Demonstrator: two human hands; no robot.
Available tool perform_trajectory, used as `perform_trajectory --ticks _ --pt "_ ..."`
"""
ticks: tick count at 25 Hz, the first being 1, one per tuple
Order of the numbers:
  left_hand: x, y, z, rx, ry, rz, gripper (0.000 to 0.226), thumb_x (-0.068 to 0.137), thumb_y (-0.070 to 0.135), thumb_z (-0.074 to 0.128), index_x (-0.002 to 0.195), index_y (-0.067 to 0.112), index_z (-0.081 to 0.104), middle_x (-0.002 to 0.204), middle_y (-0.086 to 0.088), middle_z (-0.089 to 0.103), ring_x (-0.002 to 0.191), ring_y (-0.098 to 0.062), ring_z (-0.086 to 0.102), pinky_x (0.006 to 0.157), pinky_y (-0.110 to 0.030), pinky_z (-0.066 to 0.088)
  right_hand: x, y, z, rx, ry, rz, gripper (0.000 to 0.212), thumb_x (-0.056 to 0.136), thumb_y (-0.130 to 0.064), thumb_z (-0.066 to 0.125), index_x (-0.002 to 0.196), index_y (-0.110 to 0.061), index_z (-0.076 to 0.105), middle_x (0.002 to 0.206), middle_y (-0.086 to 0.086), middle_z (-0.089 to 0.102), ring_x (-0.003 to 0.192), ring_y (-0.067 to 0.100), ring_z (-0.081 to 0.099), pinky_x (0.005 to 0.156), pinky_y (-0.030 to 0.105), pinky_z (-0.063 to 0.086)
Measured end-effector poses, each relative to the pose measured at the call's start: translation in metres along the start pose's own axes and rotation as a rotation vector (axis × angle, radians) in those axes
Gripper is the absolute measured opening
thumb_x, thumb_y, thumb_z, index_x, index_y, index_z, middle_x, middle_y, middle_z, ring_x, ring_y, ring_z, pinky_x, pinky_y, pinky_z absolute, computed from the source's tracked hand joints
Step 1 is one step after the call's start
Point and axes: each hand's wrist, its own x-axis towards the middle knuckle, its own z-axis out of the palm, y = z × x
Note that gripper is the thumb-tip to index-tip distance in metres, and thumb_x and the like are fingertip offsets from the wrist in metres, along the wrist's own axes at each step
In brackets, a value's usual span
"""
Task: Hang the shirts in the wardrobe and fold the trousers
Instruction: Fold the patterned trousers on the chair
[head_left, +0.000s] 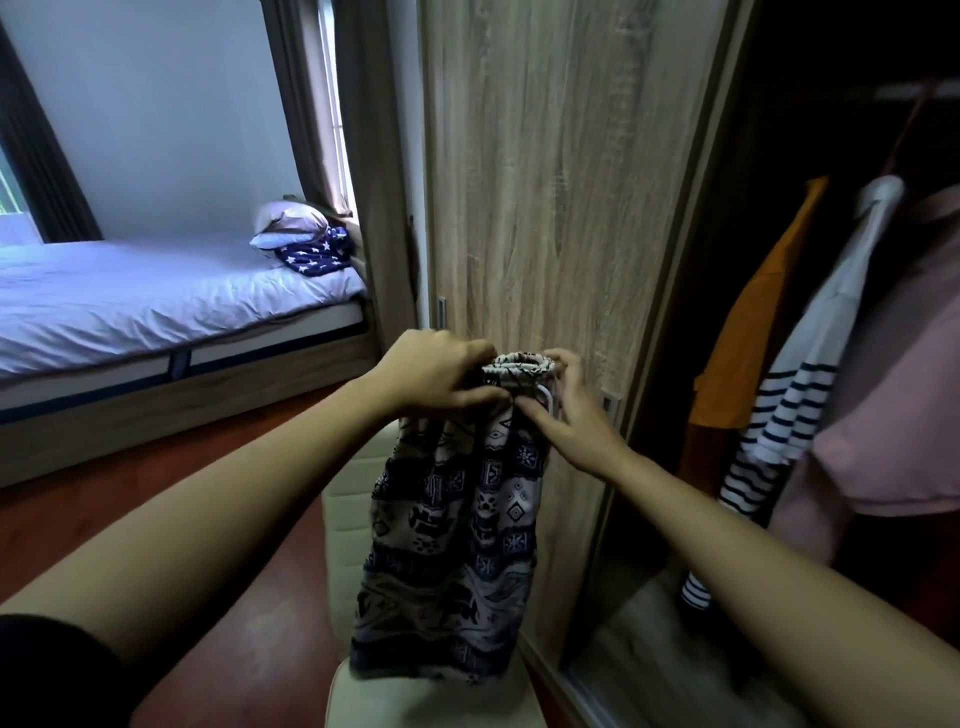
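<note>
Trousers (457, 525), one patterned pair, hang in front of the wardrobe door (550, 197), bunched at the waistband; left hand (436, 376) and right hand (566, 410) each have their grip pinching that waistband. If either pinch slackens, I judge the loose cloth could slide onto the cream chair (358, 483) below. Three garments hang inside the wardrobe: orange (753, 332), striped (810, 374), pink (893, 374).
</note>
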Motion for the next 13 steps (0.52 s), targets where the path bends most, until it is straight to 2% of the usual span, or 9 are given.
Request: perform_trajectory --ticks 2,3,5,7,10,11,13 --pt "0.002 -0.008 -0.01 -0.099 0.009 -0.037 0.053 0.081 0.07 0.045 0.094 0.018 0.051 0.088 -0.013 0.067 0.085 -0.038 0.063 0.061 -0.037 0.043 -0.011 0.012 0.008 0.083 -0.051 0.107 0.079 0.078 -0.034 0.072 0.137 -0.018 0.021 0.128 -0.011 0.043 0.118 0.005 0.044 0.098 0.021 0.038" --pt "0.003 -0.013 -0.016 -0.167 0.013 -0.053 0.053 0.078 0.073 0.042 0.085 0.021 0.047 0.081 -0.014 0.064 0.081 -0.039 0.062 0.061 -0.038 0.043 -0.018 0.02 0.012 0.055 -0.132 0.153 0.083 0.077 -0.035 0.073 0.139 -0.018 0.022 0.129 -0.011 0.044 0.119 0.003 0.044 0.096 0.017 0.036" --pt "0.006 -0.021 -0.032 -0.285 0.035 -0.102 0.051 0.071 0.077 0.037 0.07 0.026 0.033 0.063 -0.008 0.049 0.069 -0.037 0.058 0.057 -0.037 0.041 -0.03 0.044 0.023 -0.038 -0.27 0.18 0.07 0.081 -0.033 0.071 0.138 -0.017 0.034 0.13 -0.003 0.054 0.118 0.007 0.049 0.087 0.006 0.036" --pt "0.007 -0.03 -0.052 -0.375 0.077 -0.159 0.047 0.07 0.073 0.04 0.064 0.027 0.033 0.058 0.0 0.04 0.061 -0.027 0.048 0.053 -0.035 0.032 -0.04 0.068 0.029 -0.04 -0.337 0.223 0.056 0.084 -0.029 0.068 0.133 -0.015 0.045 0.127 0.002 0.058 0.117 0.012 0.053 0.089 0.011 0.038" --pt "0.0 -0.049 -0.079 -0.491 0.154 -0.279 0.059 0.071 0.069 0.047 0.078 0.011 0.054 0.069 -0.014 0.054 0.067 -0.025 0.05 0.061 -0.039 0.041 -0.05 0.1 0.035 0.015 -0.366 0.277 0.04 0.089 -0.027 0.062 0.127 -0.019 0.053 0.119 -0.005 0.061 0.113 0.009 0.055 0.093 0.022 0.043" --pt "-0.006 -0.052 -0.086 -0.488 0.15 -0.314 0.063 0.074 0.067 0.049 0.084 0.005 0.056 0.072 -0.018 0.056 0.067 -0.027 0.051 0.064 -0.039 0.044 -0.054 0.106 0.038 0.012 -0.339 0.274 0.033 0.092 -0.026 0.057 0.124 -0.021 0.054 0.116 -0.005 0.063 0.111 0.01 0.057 0.093 0.025 0.046" --pt "-0.025 -0.064 -0.085 -0.425 0.101 -0.36 0.052 0.082 0.056 0.054 0.084 0.004 0.054 0.067 -0.01 0.05 0.063 -0.022 0.047 0.057 -0.027 0.039 -0.059 0.117 0.041 -0.016 -0.252 0.304 0.017 0.096 -0.022 0.047 0.11 -0.026 0.057 0.1 -0.001 0.066 0.095 0.015 0.061 0.081 0.031 0.048"
